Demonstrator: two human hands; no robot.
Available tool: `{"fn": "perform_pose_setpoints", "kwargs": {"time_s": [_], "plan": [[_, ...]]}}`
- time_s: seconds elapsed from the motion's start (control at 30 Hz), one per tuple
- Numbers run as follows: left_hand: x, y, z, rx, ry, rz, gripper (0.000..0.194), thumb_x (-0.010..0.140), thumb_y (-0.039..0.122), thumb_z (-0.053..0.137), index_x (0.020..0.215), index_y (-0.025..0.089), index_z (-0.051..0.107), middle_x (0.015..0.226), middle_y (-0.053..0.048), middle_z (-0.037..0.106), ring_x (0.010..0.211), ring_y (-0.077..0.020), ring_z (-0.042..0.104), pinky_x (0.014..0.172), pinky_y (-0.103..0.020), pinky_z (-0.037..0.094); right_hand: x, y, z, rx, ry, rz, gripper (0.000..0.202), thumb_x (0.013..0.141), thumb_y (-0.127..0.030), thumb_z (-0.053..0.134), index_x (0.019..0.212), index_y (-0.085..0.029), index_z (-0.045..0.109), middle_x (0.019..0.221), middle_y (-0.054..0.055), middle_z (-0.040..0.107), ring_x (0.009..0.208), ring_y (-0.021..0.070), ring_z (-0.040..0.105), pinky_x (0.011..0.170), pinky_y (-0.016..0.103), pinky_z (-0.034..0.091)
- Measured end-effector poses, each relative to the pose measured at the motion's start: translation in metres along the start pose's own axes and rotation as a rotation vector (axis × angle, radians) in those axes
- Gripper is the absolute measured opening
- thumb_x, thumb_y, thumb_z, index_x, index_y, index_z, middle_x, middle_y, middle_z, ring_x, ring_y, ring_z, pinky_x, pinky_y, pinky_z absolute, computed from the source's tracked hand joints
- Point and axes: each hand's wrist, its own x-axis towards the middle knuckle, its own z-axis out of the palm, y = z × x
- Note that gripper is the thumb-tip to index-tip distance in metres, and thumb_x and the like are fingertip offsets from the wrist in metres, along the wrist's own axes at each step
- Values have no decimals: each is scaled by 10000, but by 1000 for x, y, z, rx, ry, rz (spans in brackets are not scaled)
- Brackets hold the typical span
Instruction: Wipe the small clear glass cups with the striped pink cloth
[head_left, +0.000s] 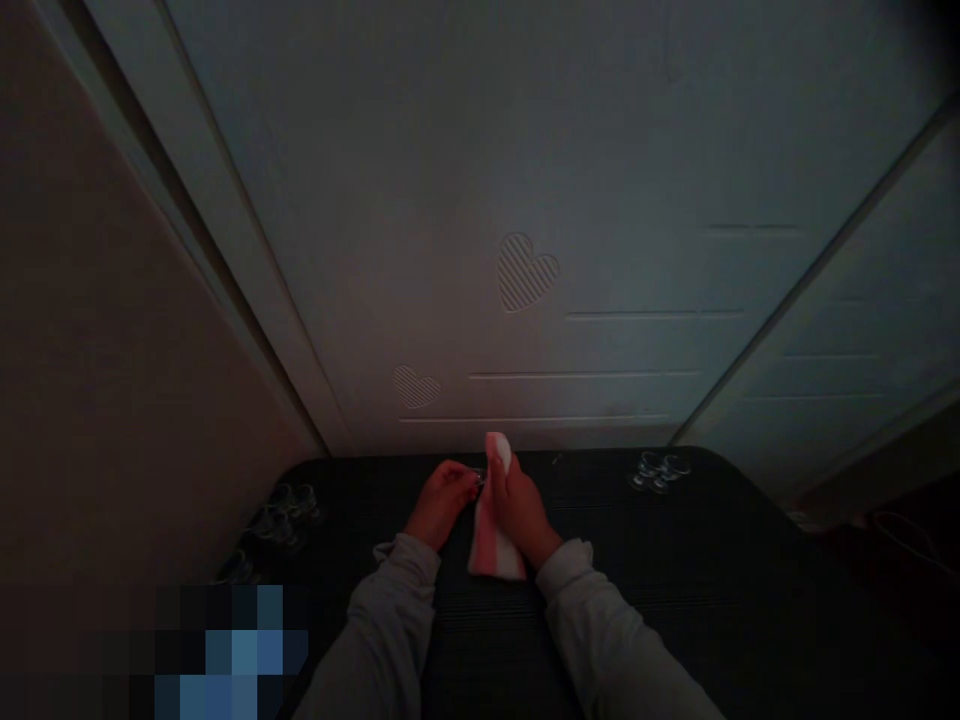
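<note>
Left hand (441, 503) is pinching a small clear piece (478, 478) at the striped cloth's (484, 545) 11 o'clock; right hand (523, 508) is gripping that cloth, at view's 6 o'clock, seemingly keeping both close together. Clear glassware (658, 477) is sitting aside, 3 o'clock from hands.

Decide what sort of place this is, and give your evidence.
Probably a room in a home, judging by the pale panel with heart patterns, the dark tabletop and the small glassware on it.
</note>
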Motion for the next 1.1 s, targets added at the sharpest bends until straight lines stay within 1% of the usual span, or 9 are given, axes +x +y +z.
{"fn": "perform_pose_setpoints", "kwargs": {"time_s": [0.13, 0.23, 0.33, 0.4, 0.6, 0.7, 0.8, 0.93, 1.1], "plan": [[2, -5, -2, 66, 9, 44, 185, 615, 208, 675, 673, 147, 510, 641, 16, 581, 587, -82, 526, 608, -233, 391, 0, -1, -3, -239, 20, -12, 554, 845, -532, 180, 967, -132, 545, 672, 138, 637, 586, 222, 596, 521, 283, 319], [5, -9, -5, 155, 56, 99, 202, 606, 213, 684, 709, 147, 523, 660, 14, 583, 605, -86, 524, 613, -232, 387, 0, -4, -7, -395, -13, -4, 605, 846, -543, 127, 893, -136, 572, 683, 135, 641, 601, 205, 601, 536, 274, 331], [6, -11, -7, 200, 90, 121, 235, 593, 216, 692, 763, 146, 546, 717, -2, 602, 654, -98, 537, 643, -241, 392, 0, -6, -10, -488, -69, -12, 645, 852, -535, 67, 844, -155, 589, 725, 113, 650, 646, 186, 605, 556, 257, 339], [6, -10, -7, 182, 83, 107, 245, 594, 220, 691, 784, 146, 554, 752, -15, 613, 690, -111, 550, 670, -253, 398, 0, -8, -11, -507, -83, -24, 662, 856, -524, 39, 837, -164, 594, 743, 101, 654, 657, 179, 605, 551, 249, 333], [4, -5, -4, 44, 76, 60, 246, 588, 179, 690, 799, 146, 568, 763, -20, 616, 708, -116, 565, 668, -249, 405, 3, -4, -10, -503, -66, -48, 660, 864, -513, 63, 741, -162, 609, 683, 92, 649, 590, 166, 587, 497, 241, 286], [4, -3, -3, -20, 60, 53, 243, 598, 155, 686, 814, 143, 575, 776, -17, 616, 724, -110, 569, 668, -232, 408, 5, 1, -8, -411, -60, -91, 614, 872, -495, 116, 705, -159, 603, 650, 80, 638, 565, 155, 570, 484, 237, 273], [4, -2, -3, -83, 74, 38, 255, 602, 137, 686, 832, 146, 576, 777, -13, 624, 731, -99, 575, 677, -216, 412, 6, 6, -6, -304, -53, -121, 563, 871, -480, 173, 683, -157, 595, 621, 63, 619, 549, 140, 546, 484, 228, 275], [5, -2, -4, -164, 82, 24, 202, 631, 131, 669, 813, 139, 582, 803, -24, 635, 772, -95, 581, 735, -211, 421, 6, 9, -4, -236, -42, -109, 524, 849, -496, 236, 666, -159, 593, 596, 50, 601, 520, 132, 506, 473, 223, 268], [5, 0, -4, -234, 107, 4, 184, 653, 112, 647, 827, 137, 593, 845, -37, 641, 812, -99, 586, 775, -207, 426, 5, 7, -7, -148, -88, -120, 508, 835, -516, 259, 670, -161, 582, 589, 32, 584, 522, 126, 493, 478, 213, 282]]}}
